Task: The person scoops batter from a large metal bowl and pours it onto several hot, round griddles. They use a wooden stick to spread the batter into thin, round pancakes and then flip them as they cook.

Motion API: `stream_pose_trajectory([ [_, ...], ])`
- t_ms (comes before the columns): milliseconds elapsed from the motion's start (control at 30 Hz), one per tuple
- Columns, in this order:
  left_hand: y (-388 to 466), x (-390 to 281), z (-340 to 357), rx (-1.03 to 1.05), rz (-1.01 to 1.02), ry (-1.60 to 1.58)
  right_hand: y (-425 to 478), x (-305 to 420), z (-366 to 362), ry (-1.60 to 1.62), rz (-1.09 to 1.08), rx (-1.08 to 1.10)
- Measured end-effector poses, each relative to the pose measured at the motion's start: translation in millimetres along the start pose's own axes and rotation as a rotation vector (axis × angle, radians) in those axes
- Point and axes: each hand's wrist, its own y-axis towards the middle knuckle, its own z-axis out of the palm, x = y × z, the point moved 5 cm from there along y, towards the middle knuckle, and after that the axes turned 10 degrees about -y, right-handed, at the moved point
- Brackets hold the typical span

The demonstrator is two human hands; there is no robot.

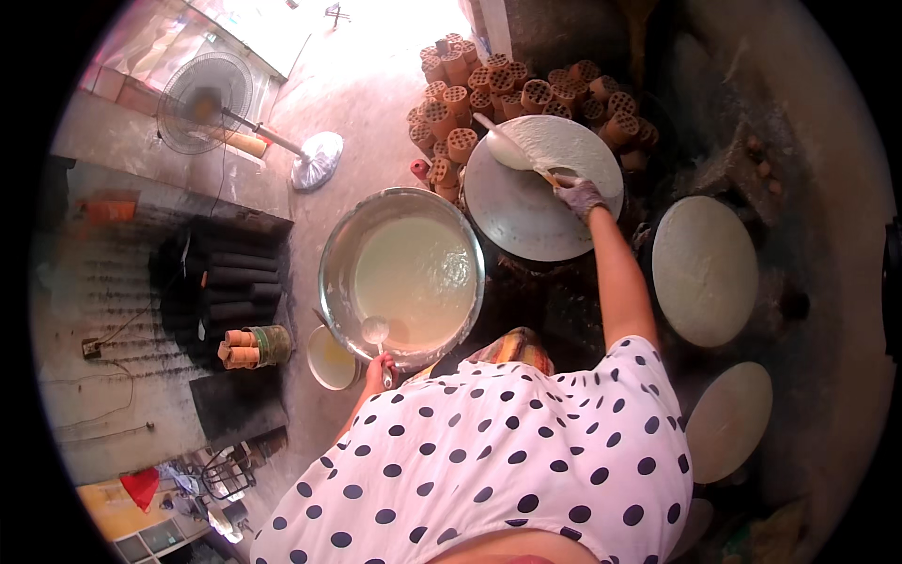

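Observation:
My left hand (380, 371) grips the handle of a metal ladle (375, 330), whose bowl sits at the near rim of a wide metal basin (330, 264). Pale liquid batter (416, 275) fills the basin's bottom. In a thin glove, my right hand (579, 196) holds a long, pale spreader (518, 149) by its yellowish end. It reaches across a round, flat griddle (528, 218). A layer of pale batter (574, 141) covers the far part of this griddle; the near part shows bare grey surface.
Perforated clay-coloured cylindrical briquettes (500, 81) are heaped behind the griddle. Two more round, pale-topped griddles (705, 271) (729, 423) stand to the right. A bowl (331, 359) lies left of the basin. Further left are a pedestal fan (206, 104) and stacked black cylinders (243, 285).

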Motion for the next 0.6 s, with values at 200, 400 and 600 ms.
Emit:
stream_pose_trajectory([
  [200, -14.2, 4.0, -9.4, 0.027, 0.041, -0.052, -46.3, 13.6, -52.5, -0.284, 0.271, -0.259],
  [400, -19.7, 10.6, -14.1, -0.013, 0.054, -0.061, -33.0, 16.0, 7.0, -0.289, -0.018, -0.07],
  [600, -31.5, 19.3, -10.1, -0.026, 0.055, -0.063, -53.3, 27.8, -40.8, -0.343, 0.191, -0.207],
])
